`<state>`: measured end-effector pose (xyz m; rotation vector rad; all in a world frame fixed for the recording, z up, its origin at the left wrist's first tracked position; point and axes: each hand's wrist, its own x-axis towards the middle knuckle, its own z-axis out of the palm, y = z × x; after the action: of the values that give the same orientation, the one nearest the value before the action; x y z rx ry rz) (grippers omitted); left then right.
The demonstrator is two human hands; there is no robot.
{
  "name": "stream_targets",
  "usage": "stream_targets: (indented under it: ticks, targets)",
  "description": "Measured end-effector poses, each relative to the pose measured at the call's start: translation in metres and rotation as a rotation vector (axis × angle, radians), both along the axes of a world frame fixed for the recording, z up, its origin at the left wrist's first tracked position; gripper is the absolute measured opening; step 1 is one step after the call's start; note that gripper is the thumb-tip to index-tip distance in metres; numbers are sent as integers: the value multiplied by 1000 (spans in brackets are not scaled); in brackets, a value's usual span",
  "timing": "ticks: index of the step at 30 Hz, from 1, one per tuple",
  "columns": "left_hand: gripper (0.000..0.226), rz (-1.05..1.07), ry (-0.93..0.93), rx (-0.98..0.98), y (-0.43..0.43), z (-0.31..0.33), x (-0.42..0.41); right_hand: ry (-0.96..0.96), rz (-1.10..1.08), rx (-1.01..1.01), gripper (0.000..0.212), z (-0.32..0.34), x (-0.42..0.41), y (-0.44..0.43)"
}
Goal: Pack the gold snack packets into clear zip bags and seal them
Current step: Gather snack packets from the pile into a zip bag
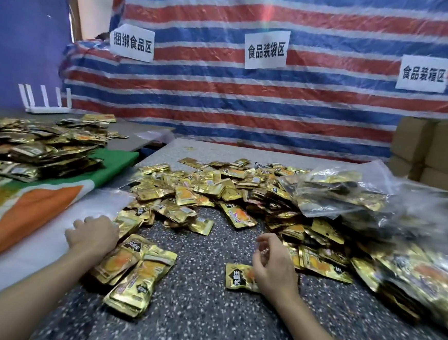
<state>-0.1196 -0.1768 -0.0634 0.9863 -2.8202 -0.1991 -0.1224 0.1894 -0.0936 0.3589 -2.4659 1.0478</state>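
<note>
We are gathering the small stack of gold snack packets [134, 272] in front of the loose heap [216, 190]. The left hand [91, 236] is lying knuckles-up at the heap's near-left edge, its grip indiscernible. The right hand [271, 264] is hovering, loosely curled and empty, over a single packet [237, 277], which we are judging best added flat with edges aligned.

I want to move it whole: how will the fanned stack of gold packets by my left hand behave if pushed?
The stack of gold packets would probably shear apart: glossy foil, already fanned. Flat pouches, so rolling seems unlikely; they look light.
</note>
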Motion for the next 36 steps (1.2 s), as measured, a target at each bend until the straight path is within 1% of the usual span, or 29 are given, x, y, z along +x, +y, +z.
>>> stream_targets:
  ticks: [3,6,8,10,11,13,14,15,16,18,20,22,24,26,27,28,30,31,33,36]
  targets:
    - [19,-65,40,-86,0,1,1,-6,2,88,21,-1,1,-2]
    - [5,-113,105,-87,-1,5,2,-6,0,89,20,0,2,-2]
    - [11,-134,227,-30,4,6,4,1,0,72,18,0,1,-1]
    - [21,-195,397,44,23,11,7,12,0,77,17,0,0,-1]
    - [23,-262,493,91,38,14,10,16,4,79,15,-1,-1,-1]
    - [14,-458,651,218,75,22,18,18,14,69,11,-2,-2,-1]
    - [8,-576,693,295,96,25,20,20,15,50,10,-1,-2,0]
    - [3,-689,706,365,115,26,22,21,14,13,16,-1,-2,0]
    - [2,-789,689,405,134,25,22,17,13,-42,27,-1,-1,1]
    - [3,-947,611,402,164,18,20,-23,20,-217,50,0,2,2]
    - [6,-1098,527,399,187,6,19,-91,24,-521,64,1,3,4]
    - [13,-1224,495,402,198,-7,17,-147,7,-813,78,4,0,9]
    - [20,-1287,479,381,199,-21,14,-160,11,-997,88,4,-4,19]
    - [14,-1295,462,354,195,-33,12,-186,20,-1121,92,3,-7,29]
    - [10,-1296,471,331,193,-37,12,-205,20,-1143,90,2,-8,33]
    - [9,-1301,503,303,192,-39,11,-218,27,-1139,80,2,-8,36]
    - [8,-1313,549,222,193,-39,11,-242,82,-1054,43,3,-6,37]
    - [7,-1307,557,191,194,-37,13,-257,116,-1012,32,5,-4,36]
    - [4,-1259,595,165,194,-37,11,-286,188,-992,26,9,0,35]
    - [9,-1168,614,170,195,-38,11,-308,234,-1053,24,12,5,35]
